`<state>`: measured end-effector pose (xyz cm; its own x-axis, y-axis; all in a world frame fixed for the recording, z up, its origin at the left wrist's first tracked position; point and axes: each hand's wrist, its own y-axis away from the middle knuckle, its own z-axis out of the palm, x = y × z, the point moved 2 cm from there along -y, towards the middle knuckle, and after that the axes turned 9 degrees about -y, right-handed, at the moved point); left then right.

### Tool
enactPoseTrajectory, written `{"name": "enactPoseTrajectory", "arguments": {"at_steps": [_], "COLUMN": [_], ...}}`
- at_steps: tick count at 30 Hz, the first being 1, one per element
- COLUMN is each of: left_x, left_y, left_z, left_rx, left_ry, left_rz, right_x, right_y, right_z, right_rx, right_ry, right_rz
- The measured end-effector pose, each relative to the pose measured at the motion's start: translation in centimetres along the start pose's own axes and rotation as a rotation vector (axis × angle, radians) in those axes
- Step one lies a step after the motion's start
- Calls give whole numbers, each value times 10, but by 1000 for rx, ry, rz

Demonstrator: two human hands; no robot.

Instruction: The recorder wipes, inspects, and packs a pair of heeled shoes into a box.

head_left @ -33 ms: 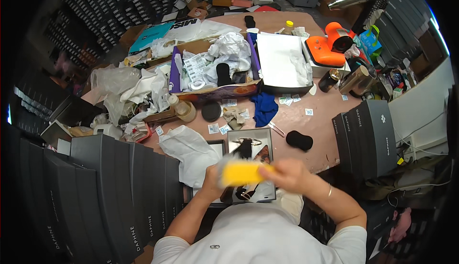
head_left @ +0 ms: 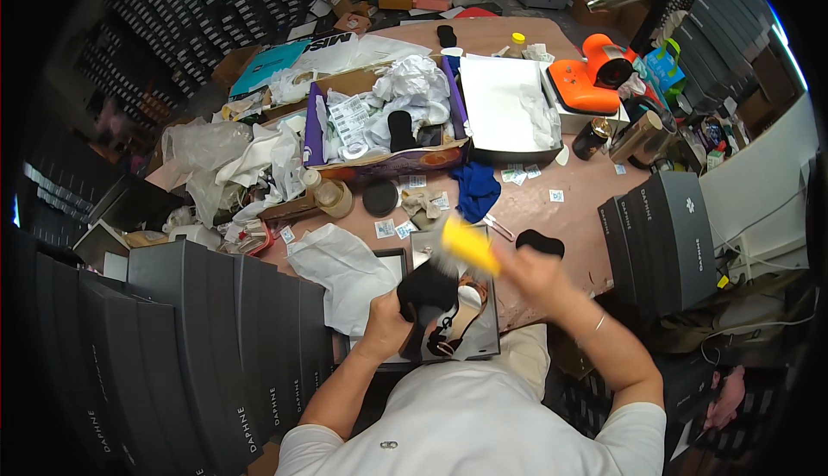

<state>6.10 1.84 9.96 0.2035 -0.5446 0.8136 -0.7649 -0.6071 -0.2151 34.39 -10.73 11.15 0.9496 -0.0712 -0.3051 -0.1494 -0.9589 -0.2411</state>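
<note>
A dark shoe (head_left: 429,291) is gripped by the left hand (head_left: 385,325), fingers wrapped shut round it, held just above the open shoe box (head_left: 483,338) so it stays steady for the other hand. A yellow brush or cloth (head_left: 470,246), motion-blurred, is clamped in the closed right hand (head_left: 535,276), just right of the shoe box; which it is cannot be told. White tissue paper (head_left: 338,273), thin and crumpled, is spread left of the shoe box. A crumpled blue cloth (head_left: 475,190) and a flat round black lid (head_left: 379,197) lie beyond the shoe box on the brown table (head_left: 561,217). Matte grey boxes (head_left: 216,347) are stacked left of the shoe box, likely kept within reach.
</note>
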Motion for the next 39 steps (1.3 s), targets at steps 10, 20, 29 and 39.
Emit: {"name": "enactPoseTrajectory", "arguments": {"at_steps": [10, 20, 29, 39], "left_x": [-1, -59, -10, 11], "left_y": [22, 66, 51, 55], "left_z": [-22, -4, -19, -15], "left_rx": [-63, -71, -110, -215], "left_ry": [-48, 510, 224, 183], "left_rz": [-123, -380, -411, -389], "right_x": [-91, -116, -99, -140], "right_y": [6, 1, -8, -8], "right_z": [-21, -27, 2, 28], "right_rx": [111, 115, 57, -479], "right_ry": [-241, -345, -1091, -1473], "right_rz": [-430, -377, 195, 351]}}
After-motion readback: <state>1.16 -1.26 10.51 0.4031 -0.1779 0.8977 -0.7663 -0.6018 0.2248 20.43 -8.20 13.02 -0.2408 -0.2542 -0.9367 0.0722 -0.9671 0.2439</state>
